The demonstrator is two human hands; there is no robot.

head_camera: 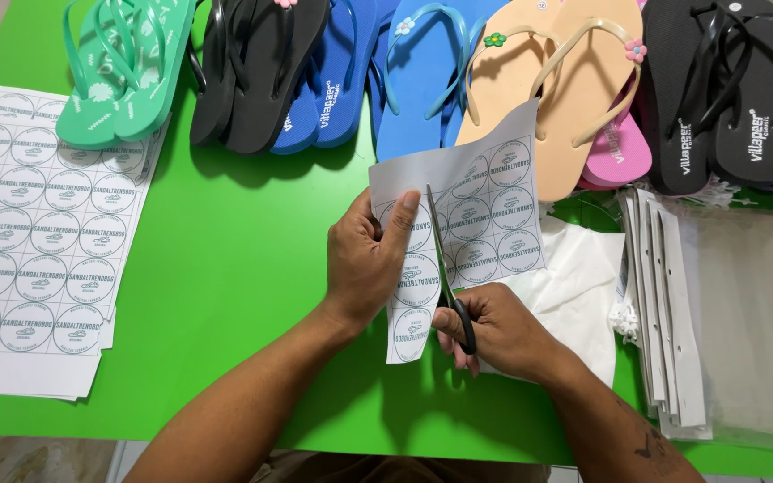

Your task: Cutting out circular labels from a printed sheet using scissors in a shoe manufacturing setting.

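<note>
Black-handled scissors (pixel 447 268) halfway through upright white sticker sheet (pixel 480 197).

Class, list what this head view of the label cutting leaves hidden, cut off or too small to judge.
- Scissors: handles hidden inside the right hand.
- Label sheet: its left part is covered by the left hand.
- Flip-flops: the row's toe ends are cut off by the top edge.
- Paper strips: count unclear, they overlap.
- Label stack: cut off by the left edge.

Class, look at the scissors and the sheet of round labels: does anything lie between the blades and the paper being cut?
Nothing visible does. The scissors in the right hand already slice the label sheet, which the left hand holds beside the blades.
</note>
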